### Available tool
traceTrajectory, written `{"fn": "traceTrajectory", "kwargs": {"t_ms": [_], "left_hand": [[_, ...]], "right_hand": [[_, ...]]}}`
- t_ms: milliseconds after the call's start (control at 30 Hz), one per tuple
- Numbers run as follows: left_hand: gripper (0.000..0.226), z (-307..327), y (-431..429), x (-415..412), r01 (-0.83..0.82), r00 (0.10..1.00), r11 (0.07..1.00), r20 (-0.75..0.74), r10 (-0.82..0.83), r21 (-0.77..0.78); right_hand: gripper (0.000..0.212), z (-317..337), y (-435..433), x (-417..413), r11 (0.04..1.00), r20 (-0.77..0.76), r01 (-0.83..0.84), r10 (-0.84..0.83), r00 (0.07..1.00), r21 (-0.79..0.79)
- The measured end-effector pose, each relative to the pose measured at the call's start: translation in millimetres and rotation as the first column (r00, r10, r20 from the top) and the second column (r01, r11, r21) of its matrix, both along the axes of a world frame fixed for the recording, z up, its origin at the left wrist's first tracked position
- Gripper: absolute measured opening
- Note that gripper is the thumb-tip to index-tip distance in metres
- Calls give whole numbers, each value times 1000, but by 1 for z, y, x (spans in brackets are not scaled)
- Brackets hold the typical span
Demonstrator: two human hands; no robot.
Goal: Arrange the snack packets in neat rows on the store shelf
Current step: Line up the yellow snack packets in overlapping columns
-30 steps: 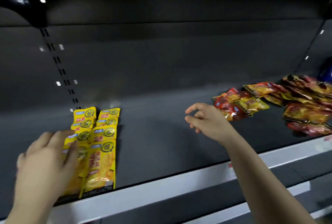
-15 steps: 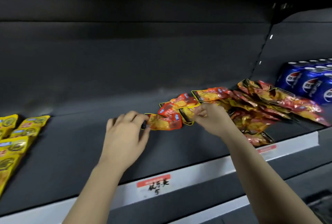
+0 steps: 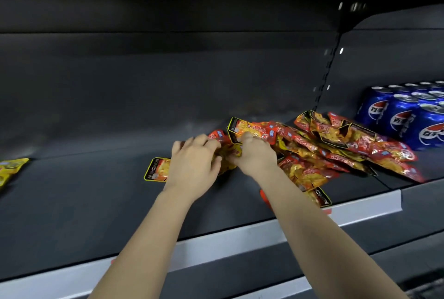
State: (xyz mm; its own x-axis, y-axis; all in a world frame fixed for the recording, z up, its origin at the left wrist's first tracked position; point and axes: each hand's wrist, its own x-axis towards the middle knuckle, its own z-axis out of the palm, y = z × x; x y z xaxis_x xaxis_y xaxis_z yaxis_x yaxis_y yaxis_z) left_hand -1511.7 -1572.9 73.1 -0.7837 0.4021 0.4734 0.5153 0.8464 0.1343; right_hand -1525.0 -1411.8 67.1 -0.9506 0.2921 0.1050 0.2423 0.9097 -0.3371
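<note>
On the dark shelf [image 3: 84, 190], right of the middle, there's a messy heap of red-and-yellow snack packets [image 3: 336, 149], all overlapping and pointing every which way, definitely no rows. Both hands are at the left end of that heap, nearly touching each other.

Left hand [image 3: 192, 166] is palm-down over a loose packet [image 3: 157, 169] that lies flat on the shelf just left of the heap; only its black-edged label end pokes out from under the hand. Its fingers are bent onto the packets at the heap's left end. As for the grip, I honestly can't tell if it's pinching anything or just resting there, it's a bit blurry.

Right hand [image 3: 254, 157] has its fingers curled in, and the thumb is up against a top packet [image 3: 249, 128] that sits tilted on the heap with its near edge lifted, so that grip looks like a pinch on that packet.

One packet from the heap has its end close to the shelf's front edge. Way off at the left border a few yellow packets [image 3: 12, 166] are just visible. Blue cans [image 3: 403, 116] stand packed together at the right, behind the heap. A pale price strip [image 3: 216, 243] runs along the shelf front.
</note>
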Motion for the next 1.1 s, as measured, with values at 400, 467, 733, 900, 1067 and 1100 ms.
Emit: {"fn": "traceTrajectory", "kwargs": {"t_ms": [400,467,733,900,1067,1100], "left_hand": [[58,-7,-7,0,23,981,977,183,-63,212],[52,-5,-6,1,25,981,964,181,-76,266],[14,-9,-13,-7,1,999,949,38,-13,315],[17,-8,-15,-9,-53,998,935,-7,59,351],[17,-8,-17,-9,-73,996,940,-19,84,333],[16,-8,-17,-9,-78,996,939,-22,90,334]], "right_hand": [[39,13,5,19,660,-420,-523,327,847,-540],[37,19,2,23,562,-504,-614,360,785,-554],[17,20,22,19,681,-474,-494,239,848,-541],[17,19,61,13,903,-327,-198,68,943,-381],[20,15,76,8,959,-291,-95,14,956,-267],[21,15,77,7,968,-289,-77,4,957,-239]]}}
